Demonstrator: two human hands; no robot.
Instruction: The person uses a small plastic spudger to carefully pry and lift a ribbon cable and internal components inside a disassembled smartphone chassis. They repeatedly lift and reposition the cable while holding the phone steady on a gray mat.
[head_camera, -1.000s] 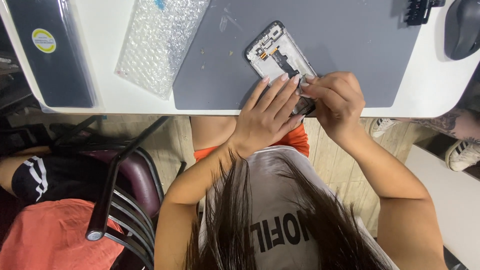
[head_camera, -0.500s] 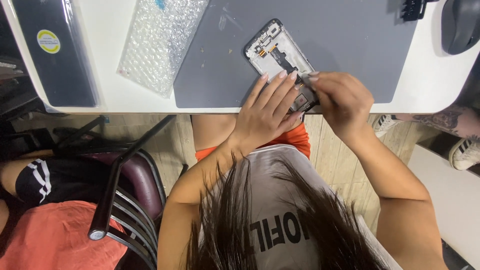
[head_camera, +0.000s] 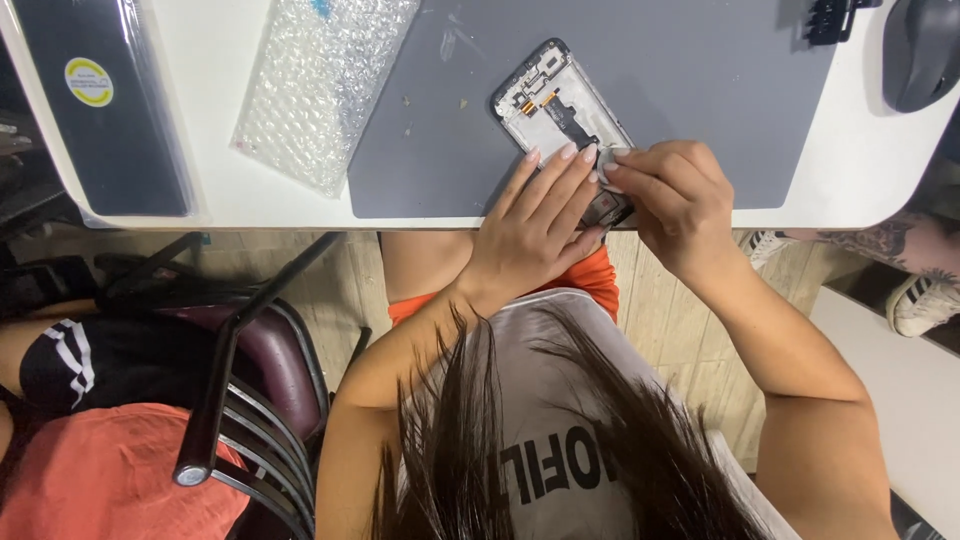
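A person at a white table (head_camera: 300, 205) works on an opened phone (head_camera: 560, 110), which lies tilted on a grey mat (head_camera: 680, 90) near the mat's front edge. Left hand (head_camera: 535, 235) lies flat on the phone's lower half, fingers (head_camera: 560, 170) pressed together and stretched out along it. Right hand (head_camera: 670, 200) sits just right of the phone, fingertips bunched, pinching a small pale part (head_camera: 607, 168) against the phone's right edge; what the part is can't be told, too small. The phone's inside faces up, w/ a white plate and dark frame showing above the hands. Left of the mat, touching its edge: a sheet of bubble wrap (head_camera: 320, 90). Further left of the mat: a dark flat pack (head_camera: 105, 110) w/ a round yellow sticker. At the mat's far right corner: a black clip-like tool (head_camera: 835, 18), and beyond the mat a dark mouse (head_camera: 920, 50). Below the table's left part stands a dark chair (head_camera: 250, 370).
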